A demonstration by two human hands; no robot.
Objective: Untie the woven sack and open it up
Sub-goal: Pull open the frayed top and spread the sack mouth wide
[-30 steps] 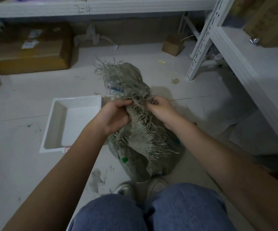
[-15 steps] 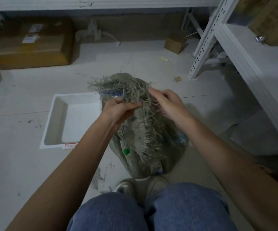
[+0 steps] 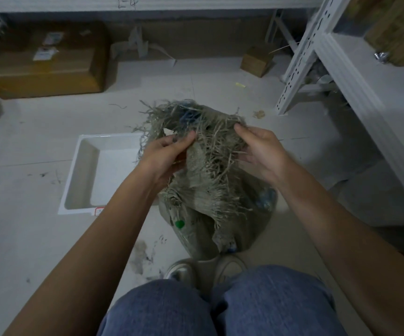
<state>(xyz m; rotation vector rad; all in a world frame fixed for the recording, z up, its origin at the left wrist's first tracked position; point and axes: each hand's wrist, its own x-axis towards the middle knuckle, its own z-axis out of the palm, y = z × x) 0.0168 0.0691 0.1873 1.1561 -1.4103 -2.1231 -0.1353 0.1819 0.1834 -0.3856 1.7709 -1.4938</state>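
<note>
The sack [image 3: 220,214] stands on the floor [image 3: 26,238] just ahead of the person's shoes [image 3: 205,270], its grey-green weave bulging at the base. Its top is loosened and frayed, with long strands [image 3: 215,151] spilling down the near side and bristling out to the left. A dark gap shows in the folds near the top, with something blue [image 3: 188,116] visible at the mouth. A green spot [image 3: 179,224] shows through the lower left side.

Both hands are at the sack's upper part, set apart from each other. The left hand [image 3: 164,154] pinches a fold of the weave between thumb and fingers on the left side of the mouth. The right hand [image 3: 261,151] holds the frayed edge on the right side, fingers curled into the strands.

A white tray [image 3: 82,170] lies on the floor just left of the sack, its right rim partly behind the left hand. Farther off, a large box [image 3: 43,69] sits at the far left under a shelf, and a small box [image 3: 256,60] sits near the far wall. A white rack [image 3: 341,76] runs along the right side. The person's jeans [image 3: 220,309] fill the bottom edge.
</note>
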